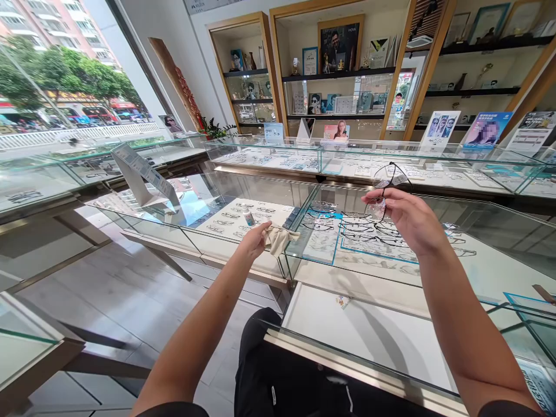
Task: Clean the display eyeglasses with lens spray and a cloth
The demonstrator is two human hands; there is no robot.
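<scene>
My left hand (255, 240) is closed on a beige cleaning cloth (280, 238), which hangs from the fingers over the glass display case (299, 231). Just behind that hand stands a small white bottle (248, 217) with a blue label, on the glass. My right hand (406, 217) is raised and pinches a pair of thin dark-rimmed eyeglasses (393, 168), held on end with one lens above the fingers and the other below. Below the right hand, several eyeglasses (369, 229) lie in rows on the glass top.
A pulled-out white drawer (377, 336) lies in front of my lap, with a small printed packet (343, 301) in it. A tilted sign stand (145, 176) stands on the left case. More glass cases (373, 153) with advert cards run along the back.
</scene>
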